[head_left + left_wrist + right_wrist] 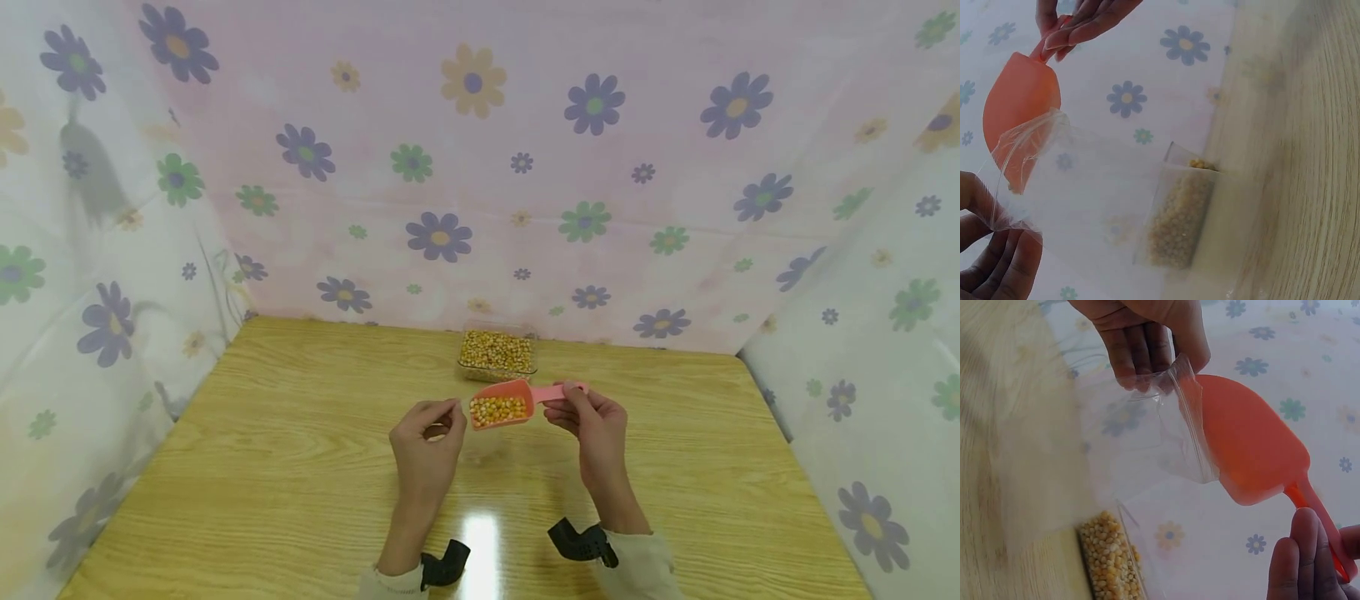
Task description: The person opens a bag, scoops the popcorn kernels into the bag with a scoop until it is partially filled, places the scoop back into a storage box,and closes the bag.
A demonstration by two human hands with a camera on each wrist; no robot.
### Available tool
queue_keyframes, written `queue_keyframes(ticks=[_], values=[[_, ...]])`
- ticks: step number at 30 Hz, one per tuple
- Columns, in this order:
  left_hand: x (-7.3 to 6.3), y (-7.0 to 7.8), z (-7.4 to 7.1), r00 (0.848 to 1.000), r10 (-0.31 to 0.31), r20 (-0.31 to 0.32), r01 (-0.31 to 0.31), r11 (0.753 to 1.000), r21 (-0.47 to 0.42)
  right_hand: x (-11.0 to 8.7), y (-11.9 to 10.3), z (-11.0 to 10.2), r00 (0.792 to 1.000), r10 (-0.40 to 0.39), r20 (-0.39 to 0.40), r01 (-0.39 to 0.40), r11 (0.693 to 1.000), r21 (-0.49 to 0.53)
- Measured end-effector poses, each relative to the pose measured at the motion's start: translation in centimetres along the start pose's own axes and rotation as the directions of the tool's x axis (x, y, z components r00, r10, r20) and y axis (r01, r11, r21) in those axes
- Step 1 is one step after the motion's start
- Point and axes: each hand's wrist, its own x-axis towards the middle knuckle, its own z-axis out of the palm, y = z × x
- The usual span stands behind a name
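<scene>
Coral-pink plastic scoop [517, 388] is carrying yellow corn kernels [498, 409] above the desk [300, 450], its lip sitting at the mouth of a clear plastic bag [1175, 434]; whether the lip is lying inside the bag or only overlapping it, I cannot tell. The right hand [600, 425] is pinching the scoop's handle [550, 393] between thumb and fingers; the left hand [427, 442] is pinching the bag's edge. A clear box [498, 374] of kernels is standing on the desk beyond. In my judgement, the scoop is probably handling as light and stiff, its loose load rolling off easily if tilted; the handle is offering the proper hold. The bag is looking thin, limp and slippery, best gripped at its mouth. The head view is showing the scoop's contents but hardly the bag; both wrist views are revealing the film and the scoop's underside
</scene>
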Motion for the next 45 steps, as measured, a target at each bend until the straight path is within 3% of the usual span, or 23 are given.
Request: queue_keyframes(ticks=[10,45], values=[[-0.4,-0.2,0.2,0.999,0.036,0.011,-0.036,0.999,0.010,-0.6,-0.3,0.3,0.999,-0.027,-0.019,0.025,0.997,-0.068],[-0.5,0.1,0.6,0.998,0.058,0.001,-0.058,0.998,-0.010,-1.8,-0.5,1.5,0.981,-0.191,0.028,0.193,0.964,-0.182]])
